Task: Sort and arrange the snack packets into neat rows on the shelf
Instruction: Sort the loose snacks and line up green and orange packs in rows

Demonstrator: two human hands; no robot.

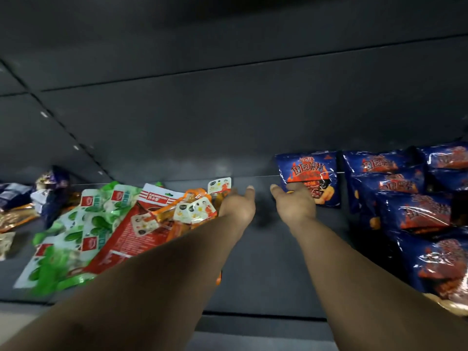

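At the far left of the dark grey metal shelf (253,262) lies a blurred cluster of dark blue and gold foil packets (38,196). Next comes a loose heap: green-and-white plastic snack packets (73,239), a flat red-and-white pouch (141,224) overlapping them, and small orange-and-white sachets (192,206) piled on top. The left hand (238,206) reaches into the right edge of this heap, fingers extended toward the sachets; whether its grip closes on any of them cannot be told. Just beside it, across a bare strip of shelf, the right hand (295,202) grasps the lower edge of an upright dark blue crisp packet with flame artwork (307,173), which stands against the back panel. Farther right, matching dark blue crisp packets (410,206) lie overlapping in rows running toward the front edge.
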